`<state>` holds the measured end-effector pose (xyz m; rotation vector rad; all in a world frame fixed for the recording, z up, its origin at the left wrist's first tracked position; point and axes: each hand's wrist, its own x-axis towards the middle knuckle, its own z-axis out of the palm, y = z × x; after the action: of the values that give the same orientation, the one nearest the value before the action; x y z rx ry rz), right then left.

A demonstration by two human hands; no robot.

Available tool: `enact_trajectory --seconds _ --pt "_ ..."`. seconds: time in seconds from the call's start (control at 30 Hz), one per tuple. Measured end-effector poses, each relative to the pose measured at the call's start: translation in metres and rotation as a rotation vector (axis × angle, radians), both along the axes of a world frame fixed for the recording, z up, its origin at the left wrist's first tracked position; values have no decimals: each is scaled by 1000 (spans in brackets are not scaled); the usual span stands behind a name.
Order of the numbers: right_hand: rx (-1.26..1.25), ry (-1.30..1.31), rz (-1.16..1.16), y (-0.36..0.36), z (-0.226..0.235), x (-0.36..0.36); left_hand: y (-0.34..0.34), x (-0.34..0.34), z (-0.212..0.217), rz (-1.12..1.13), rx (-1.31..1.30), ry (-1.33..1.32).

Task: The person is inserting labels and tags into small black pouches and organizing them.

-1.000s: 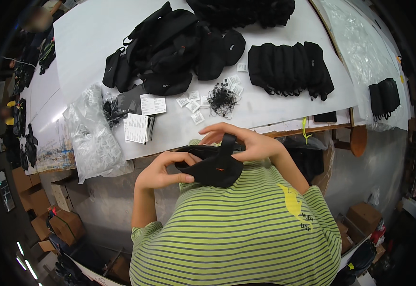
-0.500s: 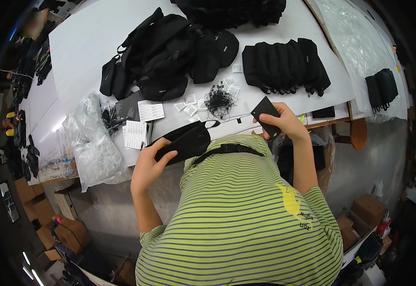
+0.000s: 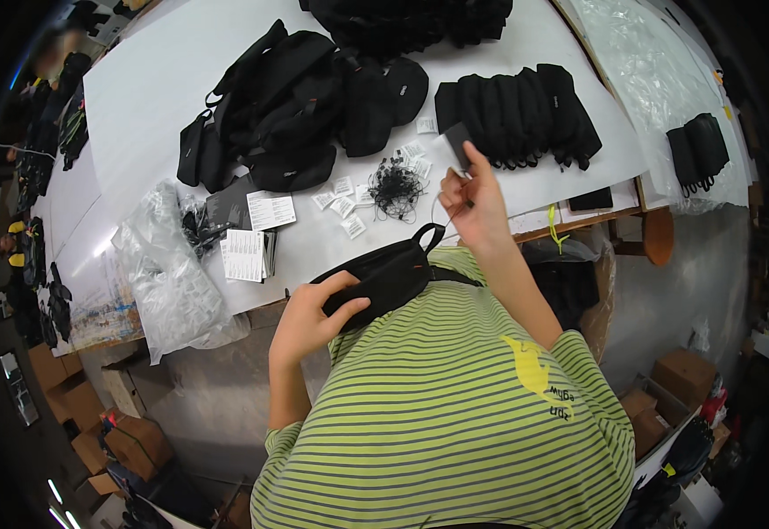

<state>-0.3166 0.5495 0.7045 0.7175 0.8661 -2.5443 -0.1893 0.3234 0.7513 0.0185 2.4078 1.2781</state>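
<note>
The left hand [image 3: 315,319], thumb and fingers closed, grips the looped black fabric pouch [image 3: 389,289] at the white tabletop [image 3: 314,242]'s near edge, shifted rightward; the half-curled right hand [image 3: 476,201] now holds the small dark rectangular card [image 3: 456,146] farther over the tabletop.

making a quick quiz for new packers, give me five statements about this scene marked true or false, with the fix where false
1. The left hand holds a black pouch. True.
2. The right hand is empty. False: it holds a dark card.
3. A tangle of black cords lies on the white tabletop. True.
4. The clear plastic bag lies to the right of the stack of white cards. False: it lies to their left.
5. The person's shirt is plain blue. False: it is green with dark stripes.
</note>
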Motion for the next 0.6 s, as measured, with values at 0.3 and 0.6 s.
enact_trajectory --seconds 0.3,0.6 --pt "588 489 134 -15 20 -5 1 3 4 45 15 67" --pt "1529 1358 1307 -15 70 -3 23 -39 2 -97 -104 665"
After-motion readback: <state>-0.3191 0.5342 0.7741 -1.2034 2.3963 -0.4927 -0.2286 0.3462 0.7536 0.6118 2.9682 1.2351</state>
